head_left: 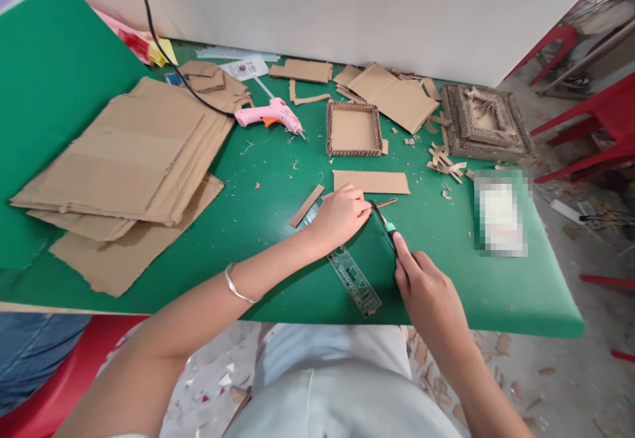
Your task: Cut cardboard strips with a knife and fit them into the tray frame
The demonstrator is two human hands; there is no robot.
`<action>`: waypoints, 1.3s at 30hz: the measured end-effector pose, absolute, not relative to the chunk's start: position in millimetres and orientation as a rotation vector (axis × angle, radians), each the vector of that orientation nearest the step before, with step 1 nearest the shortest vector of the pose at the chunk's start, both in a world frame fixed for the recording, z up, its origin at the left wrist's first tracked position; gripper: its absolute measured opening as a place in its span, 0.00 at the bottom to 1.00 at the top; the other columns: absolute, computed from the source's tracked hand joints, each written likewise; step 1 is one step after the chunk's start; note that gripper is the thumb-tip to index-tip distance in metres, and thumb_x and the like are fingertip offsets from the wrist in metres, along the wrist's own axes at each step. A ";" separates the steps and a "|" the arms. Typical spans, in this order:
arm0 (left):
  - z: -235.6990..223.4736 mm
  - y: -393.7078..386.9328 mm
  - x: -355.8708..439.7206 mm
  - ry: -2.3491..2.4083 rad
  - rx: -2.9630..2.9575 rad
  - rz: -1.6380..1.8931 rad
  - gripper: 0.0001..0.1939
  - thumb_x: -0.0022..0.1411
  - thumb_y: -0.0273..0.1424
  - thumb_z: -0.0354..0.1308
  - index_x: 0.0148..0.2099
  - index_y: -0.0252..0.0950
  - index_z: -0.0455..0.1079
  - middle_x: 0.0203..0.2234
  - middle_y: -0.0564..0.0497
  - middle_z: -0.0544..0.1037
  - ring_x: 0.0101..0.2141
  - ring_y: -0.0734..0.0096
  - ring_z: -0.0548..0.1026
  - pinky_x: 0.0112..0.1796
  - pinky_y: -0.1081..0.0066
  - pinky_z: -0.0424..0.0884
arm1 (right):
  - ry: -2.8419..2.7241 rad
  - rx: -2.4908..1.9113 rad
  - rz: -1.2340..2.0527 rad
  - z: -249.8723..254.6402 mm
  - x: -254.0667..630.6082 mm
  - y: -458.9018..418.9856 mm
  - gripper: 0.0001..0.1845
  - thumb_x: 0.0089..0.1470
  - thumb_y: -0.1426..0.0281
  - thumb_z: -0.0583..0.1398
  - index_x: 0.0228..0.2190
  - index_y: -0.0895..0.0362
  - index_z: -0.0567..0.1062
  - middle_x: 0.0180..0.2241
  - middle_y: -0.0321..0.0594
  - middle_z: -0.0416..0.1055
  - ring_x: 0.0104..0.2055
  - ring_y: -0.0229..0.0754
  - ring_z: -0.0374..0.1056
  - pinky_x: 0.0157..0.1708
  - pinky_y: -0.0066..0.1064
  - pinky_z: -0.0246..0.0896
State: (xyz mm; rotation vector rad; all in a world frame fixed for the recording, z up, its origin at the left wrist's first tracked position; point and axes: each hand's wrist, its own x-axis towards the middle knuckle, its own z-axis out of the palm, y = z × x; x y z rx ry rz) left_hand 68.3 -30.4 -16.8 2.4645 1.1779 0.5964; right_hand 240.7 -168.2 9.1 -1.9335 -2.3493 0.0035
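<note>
My left hand (338, 215) is closed, fingers pressed down on a clear plastic ruler (353, 278) that lies on the green table (278, 186). My right hand (424, 286) grips a green-handled craft knife (385, 224), its blade running along the ruler's edge toward a thin cardboard strip (385, 203). A flat cardboard rectangle (371, 182) lies just beyond my left hand, and a short cardboard strip (306, 206) lies to its left.
A pink glue gun (270, 114) with a black cord (163, 54) lies mid-table. A shallow cardboard tray (353, 129) and a layered cardboard frame (483, 124) stand behind. Large cardboard sheets (129, 160) are stacked at left. Scraps (446, 163) litter the right. Red chairs (590, 127) stand at the right.
</note>
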 end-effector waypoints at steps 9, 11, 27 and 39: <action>-2.2 -31.0 59.5 1.174 2.524 0.376 0.11 0.65 0.33 0.55 0.39 0.32 0.76 0.33 0.46 0.76 0.41 0.63 0.69 0.42 0.66 0.66 | -2.233 -1.859 0.084 24.2 273.6 -181.8 0.23 0.63 0.68 0.50 0.58 0.58 0.65 0.25 0.34 0.66 0.21 0.34 0.62 0.22 0.26 0.56; 3.5 -32.9 51.8 1.166 2.572 0.297 0.11 0.66 0.34 0.55 0.39 0.33 0.76 0.34 0.46 0.76 0.41 0.62 0.69 0.42 0.64 0.65 | -2.196 -1.934 -0.054 24.5 279.2 -170.6 0.23 0.63 0.68 0.50 0.58 0.56 0.65 0.28 0.37 0.68 0.24 0.36 0.64 0.22 0.27 0.56; 34.8 -8.6 30.2 1.004 2.364 0.061 0.07 0.64 0.26 0.53 0.39 0.32 0.73 0.38 0.47 0.76 0.37 0.68 0.73 0.38 0.71 0.65 | -2.594 -1.289 0.111 42.2 255.8 -56.8 0.18 0.60 0.67 0.54 0.50 0.59 0.73 0.48 0.50 0.69 0.51 0.50 0.62 0.49 0.43 0.61; 60.8 91.2 13.0 1.114 2.416 0.590 0.08 0.61 0.27 0.55 0.37 0.32 0.76 0.32 0.49 0.76 0.37 0.68 0.72 0.39 0.68 0.64 | -2.287 -1.336 0.448 41.2 245.2 82.5 0.11 0.53 0.66 0.59 0.32 0.57 0.81 0.31 0.39 0.77 0.33 0.41 0.70 0.34 0.32 0.61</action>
